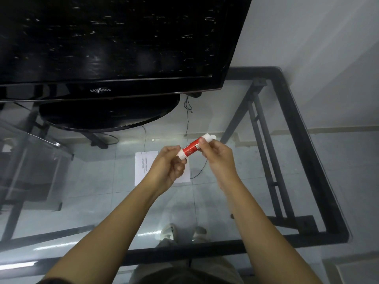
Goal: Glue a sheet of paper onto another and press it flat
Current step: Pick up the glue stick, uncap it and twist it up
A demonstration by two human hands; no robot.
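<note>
Both hands [192, 160] grasp the glue stick [194, 147] above the paper [143, 169].

Glue stick [191, 149]: red label, white ends, tilted, held in the air in both my hands. Paper [141, 168]: white, printed text, flat on glass, partly hidden.

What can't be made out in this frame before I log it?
- Paper, head view: the left hand covers its middle; one sheet or two cannot be told, and the print is too small to read.
- Glue stick: both hands, the right hand included, cover parts of it; cap on or off is unclear.
- Television: cut off by the top and left edges.
</note>
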